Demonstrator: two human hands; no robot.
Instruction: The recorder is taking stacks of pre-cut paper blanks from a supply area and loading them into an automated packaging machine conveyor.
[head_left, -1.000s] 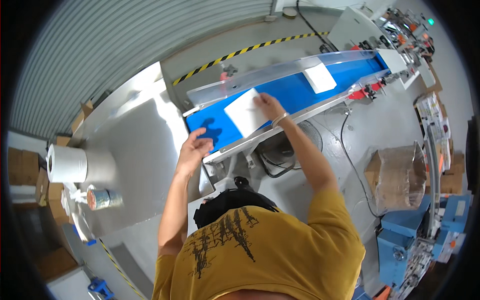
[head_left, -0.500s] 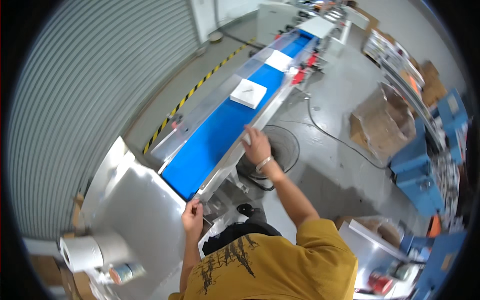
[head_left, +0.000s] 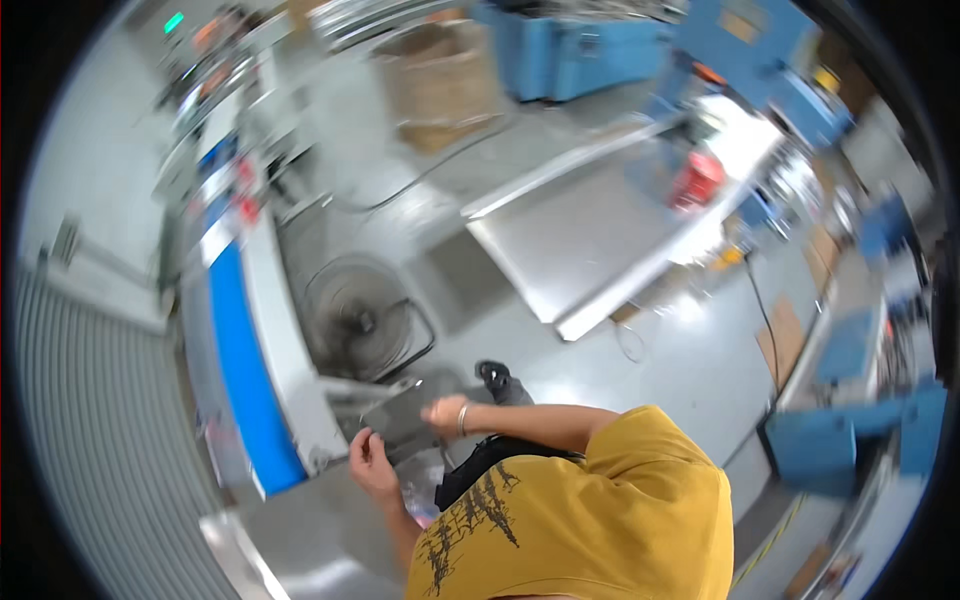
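Note:
My left hand is at the near end of the conveyor, beside the corner of the metal table. Its fingertips are pinched together; what they hold, if anything, cannot be made out. My right hand, a bracelet at its wrist, hovers to the right of it in front of my body. Motion blurs its fingers. A grey, flat-looking surface lies between the two hands; its kind is unclear. The blue conveyor belt runs away to the far left, carrying blurred white flat boxes.
A floor fan stands right of the conveyor. Farther right is a metal-topped table with a red container on it. Behind stand a large cardboard box and blue machinery. A cable crosses the floor.
The view has swung to the right, so the conveyor now lies at the left. My right hand has left the conveyor's side rail and come in close to my left hand.

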